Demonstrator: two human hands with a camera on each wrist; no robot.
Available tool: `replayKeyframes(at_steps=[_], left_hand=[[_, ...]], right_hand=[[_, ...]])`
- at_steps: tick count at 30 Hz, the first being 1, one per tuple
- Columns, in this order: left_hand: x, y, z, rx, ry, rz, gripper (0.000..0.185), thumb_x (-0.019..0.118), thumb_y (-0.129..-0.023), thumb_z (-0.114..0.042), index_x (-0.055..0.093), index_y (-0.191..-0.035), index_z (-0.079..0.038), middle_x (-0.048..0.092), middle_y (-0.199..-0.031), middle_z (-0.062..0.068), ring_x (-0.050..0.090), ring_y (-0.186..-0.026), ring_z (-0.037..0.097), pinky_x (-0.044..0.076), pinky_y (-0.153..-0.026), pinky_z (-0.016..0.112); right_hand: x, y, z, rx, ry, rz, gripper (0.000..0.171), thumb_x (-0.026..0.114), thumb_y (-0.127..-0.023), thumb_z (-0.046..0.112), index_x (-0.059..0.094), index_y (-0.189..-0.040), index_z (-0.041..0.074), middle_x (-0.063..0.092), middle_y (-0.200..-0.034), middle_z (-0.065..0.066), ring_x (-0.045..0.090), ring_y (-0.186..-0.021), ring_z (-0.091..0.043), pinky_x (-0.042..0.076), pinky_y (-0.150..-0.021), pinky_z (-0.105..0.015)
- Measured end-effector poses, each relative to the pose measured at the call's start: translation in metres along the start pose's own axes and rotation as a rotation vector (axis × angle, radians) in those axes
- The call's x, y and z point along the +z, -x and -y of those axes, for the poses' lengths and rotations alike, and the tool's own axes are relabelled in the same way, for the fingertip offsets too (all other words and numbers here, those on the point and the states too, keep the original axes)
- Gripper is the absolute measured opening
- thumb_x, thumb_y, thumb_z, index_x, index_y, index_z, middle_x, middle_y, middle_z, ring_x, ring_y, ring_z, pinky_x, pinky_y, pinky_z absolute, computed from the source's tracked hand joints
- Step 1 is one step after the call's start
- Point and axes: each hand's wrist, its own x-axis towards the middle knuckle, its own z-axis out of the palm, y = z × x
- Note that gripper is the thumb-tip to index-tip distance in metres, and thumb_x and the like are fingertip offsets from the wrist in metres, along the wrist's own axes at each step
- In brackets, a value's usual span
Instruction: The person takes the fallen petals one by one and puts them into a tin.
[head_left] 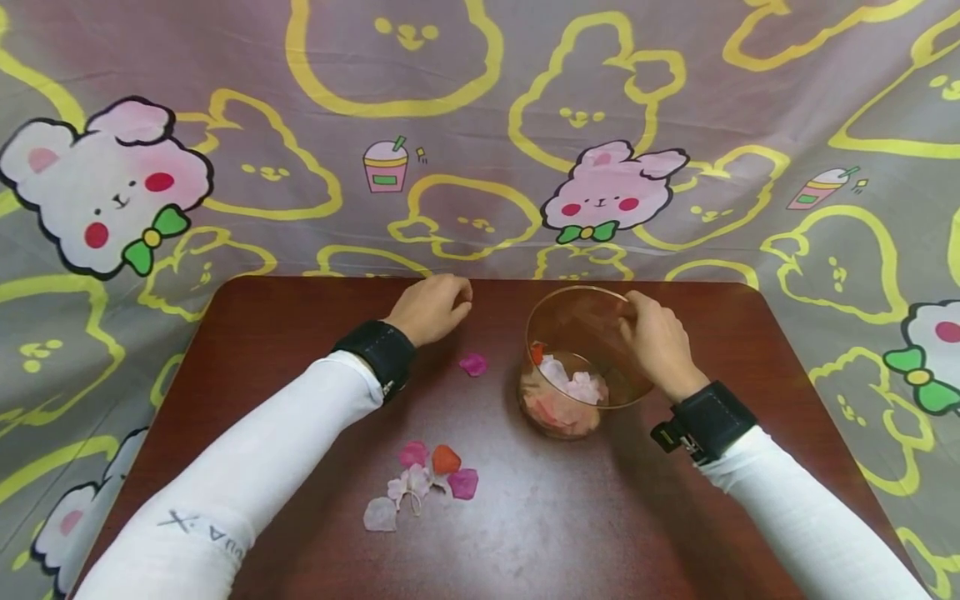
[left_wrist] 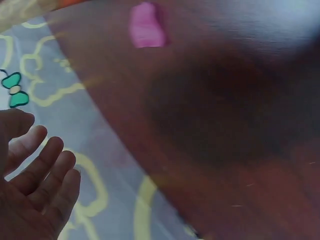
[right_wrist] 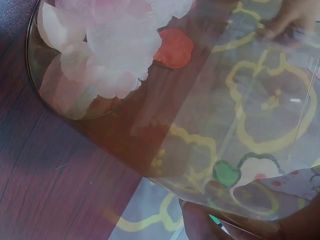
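Observation:
A clear glass vase (head_left: 577,321) with a thin gold rim stands on the right half of the table. Pale pink, white and reddish petals (head_left: 562,408) fill its lower part; the right wrist view shows white petals (right_wrist: 120,50) and a red one (right_wrist: 174,48) through the glass. My right hand (head_left: 660,342) grips the vase's rim at its far right side. Near the table's back edge my left hand (head_left: 431,308) hovers with relaxed fingers and holds nothing. A single magenta petal (head_left: 473,364) lies just in front of it, between hand and vase.
Closer to me, a loose cluster of petals lies on the brown table (head_left: 600,517): an orange-red petal (head_left: 446,459), a magenta petal (head_left: 462,483), a white petal (head_left: 381,514) and pale blossoms (head_left: 408,485). A cartoon-printed cloth (head_left: 465,125) hangs behind the table and at its sides.

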Motion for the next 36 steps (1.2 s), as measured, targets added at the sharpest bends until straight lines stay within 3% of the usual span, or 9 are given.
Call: replayKeyframes(at_steps=[9,14,19,25,31,36], left_hand=[[0.033,0.014,0.009,0.014,-0.016,0.057,0.019,0.066,-0.096,-0.019,0.068,-0.110,-0.006,0.070,-0.108,0.012,0.066,-0.100,0.026,0.054,-0.088,0.043],[0.047,0.019,0.008,0.029,-0.030,0.092,0.030,0.071,-0.094,-0.021,0.065,-0.119,-0.006,0.068,-0.115,0.013,0.066,-0.107,0.027,0.054,-0.091,0.043],[0.063,0.024,0.010,0.054,-0.049,0.079,0.042,0.077,-0.090,-0.024,0.062,-0.125,-0.007,0.067,-0.115,0.012,0.066,-0.107,0.028,0.055,-0.092,0.043],[0.077,0.029,0.009,0.099,-0.086,0.111,0.030,0.079,-0.088,-0.023,0.068,-0.111,-0.008,0.066,-0.103,0.010,0.065,-0.094,0.025,0.055,-0.084,0.040],[0.080,0.031,0.006,0.132,-0.075,0.078,0.009,0.077,-0.087,-0.011,0.069,-0.087,-0.010,0.066,-0.088,0.007,0.063,-0.083,0.022,0.054,-0.075,0.038],[0.081,0.032,0.005,0.134,-0.063,0.073,0.013,0.073,-0.088,-0.006,0.067,-0.078,-0.012,0.068,-0.082,0.004,0.063,-0.079,0.019,0.053,-0.071,0.036]], right_hand=[[0.000,0.000,0.001,0.008,0.003,0.008,0.017,0.059,-0.096,0.005,0.064,-0.111,0.000,0.073,-0.104,-0.023,0.066,-0.080,-0.038,0.047,-0.060,-0.046],[0.000,0.001,0.001,0.013,-0.001,0.009,0.016,0.060,-0.096,0.006,0.065,-0.110,0.001,0.073,-0.106,-0.023,0.067,-0.083,-0.039,0.048,-0.062,-0.048],[0.000,0.001,0.002,0.005,-0.002,0.006,0.015,0.060,-0.096,0.005,0.065,-0.110,0.000,0.073,-0.107,-0.023,0.068,-0.086,-0.041,0.049,-0.064,-0.050],[0.000,0.001,0.002,0.003,-0.002,0.003,0.015,0.059,-0.096,0.005,0.064,-0.109,0.001,0.073,-0.105,-0.022,0.068,-0.086,-0.041,0.050,-0.065,-0.051],[-0.001,0.001,0.003,0.003,-0.004,0.006,0.014,0.060,-0.096,0.005,0.065,-0.108,0.001,0.073,-0.103,-0.022,0.067,-0.080,-0.039,0.047,-0.060,-0.046],[-0.002,0.001,0.002,0.005,-0.009,0.019,0.015,0.059,-0.097,0.005,0.065,-0.110,0.001,0.073,-0.106,-0.023,0.067,-0.084,-0.040,0.048,-0.062,-0.047]])
